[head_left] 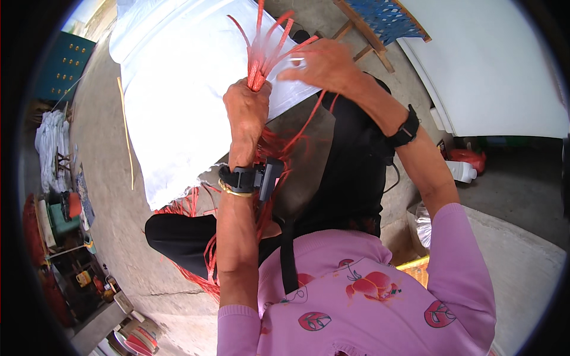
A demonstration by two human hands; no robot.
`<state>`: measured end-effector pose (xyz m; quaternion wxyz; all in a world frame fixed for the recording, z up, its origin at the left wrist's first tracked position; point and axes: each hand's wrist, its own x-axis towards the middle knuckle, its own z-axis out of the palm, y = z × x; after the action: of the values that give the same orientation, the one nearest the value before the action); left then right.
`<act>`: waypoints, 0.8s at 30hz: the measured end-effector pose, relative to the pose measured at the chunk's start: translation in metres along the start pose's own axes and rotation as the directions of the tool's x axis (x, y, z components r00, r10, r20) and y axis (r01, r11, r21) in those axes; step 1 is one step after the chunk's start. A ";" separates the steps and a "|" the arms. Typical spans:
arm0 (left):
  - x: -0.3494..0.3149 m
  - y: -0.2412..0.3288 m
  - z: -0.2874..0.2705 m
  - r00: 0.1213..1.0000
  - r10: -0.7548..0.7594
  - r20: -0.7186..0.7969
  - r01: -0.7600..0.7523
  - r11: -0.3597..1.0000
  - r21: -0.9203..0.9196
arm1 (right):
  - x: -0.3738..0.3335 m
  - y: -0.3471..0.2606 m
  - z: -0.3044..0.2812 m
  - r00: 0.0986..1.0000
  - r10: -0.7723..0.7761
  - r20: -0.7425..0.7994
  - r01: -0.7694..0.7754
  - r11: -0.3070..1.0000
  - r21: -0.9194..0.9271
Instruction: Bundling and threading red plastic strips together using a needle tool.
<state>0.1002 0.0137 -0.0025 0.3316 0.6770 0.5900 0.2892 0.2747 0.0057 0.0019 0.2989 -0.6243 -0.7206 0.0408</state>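
Note:
A bundle of flat red plastic strips (256, 78) stands up out of my left hand (246, 110), which is closed round its lower part. The free ends fan out above the fist. Just to the right is my right hand (325, 66), its fingers bent toward the bundle and smeared by motion. One red strip (309, 121) runs from below this hand down to the left, toward more loose strips (273, 145) under my left wrist. Whether the right fingers grip a strip is blurred. White plastic sheeting (172, 107) lies behind and left of the hands.
More red strips (208, 288) trail over my bent leg (181, 237) onto the concrete floor (101, 148). A wooden stool with blue webbing (389, 21) stands at the far right, near a large white panel (493, 65). Household clutter (65, 213) lines the left side.

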 end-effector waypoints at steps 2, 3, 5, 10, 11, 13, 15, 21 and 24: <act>-0.004 -0.004 0.000 0.982 0.115 -0.147 -0.107 0.993 0.058 | 0.000 -0.020 0.003 0.981 -0.065 0.180 0.101 0.975 -0.197; -0.007 -0.002 -0.001 0.981 0.118 -0.153 -0.110 0.992 0.059 | 0.003 -0.016 0.006 0.982 -0.070 0.176 0.105 0.975 -0.197; -0.012 0.007 -0.001 0.980 0.051 -0.193 -0.061 0.997 -0.046 | 0.005 0.005 0.020 0.997 0.012 0.078 0.012 0.956 -0.294; -0.020 0.010 0.001 0.888 0.358 -0.287 -0.243 0.898 0.367 | 0.002 -0.008 0.019 0.983 -0.161 -0.090 0.148 0.980 -0.135; -0.017 0.006 0.001 0.900 0.327 -0.287 -0.186 0.886 0.424 | 0.003 -0.013 0.019 0.982 -0.169 -0.088 0.157 0.979 -0.127; -0.010 0.003 -0.003 0.885 0.255 -0.389 -0.178 0.958 0.225 | 0.006 -0.014 0.010 0.919 -0.294 -0.262 0.282 0.956 -0.083; 0.001 -0.008 -0.009 0.834 0.167 -0.525 -0.277 0.951 -0.137 | 0.011 -0.025 0.013 0.982 -0.083 -0.172 0.071 0.994 -0.078; -0.008 -0.007 -0.021 0.854 -0.367 -0.370 -0.087 0.600 -0.795 | 0.006 -0.069 0.044 0.992 0.119 -0.028 -0.094 0.888 0.449; -0.010 -0.020 -0.028 0.916 -0.364 -0.166 -0.007 0.399 -0.917 | 0.000 -0.085 0.060 0.998 0.059 -0.035 -0.033 0.862 0.507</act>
<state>0.0651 0.0089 -0.0011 0.5646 0.2615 0.4586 0.6344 0.1712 0.0062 -0.0103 0.4686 -0.5420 -0.6620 0.2199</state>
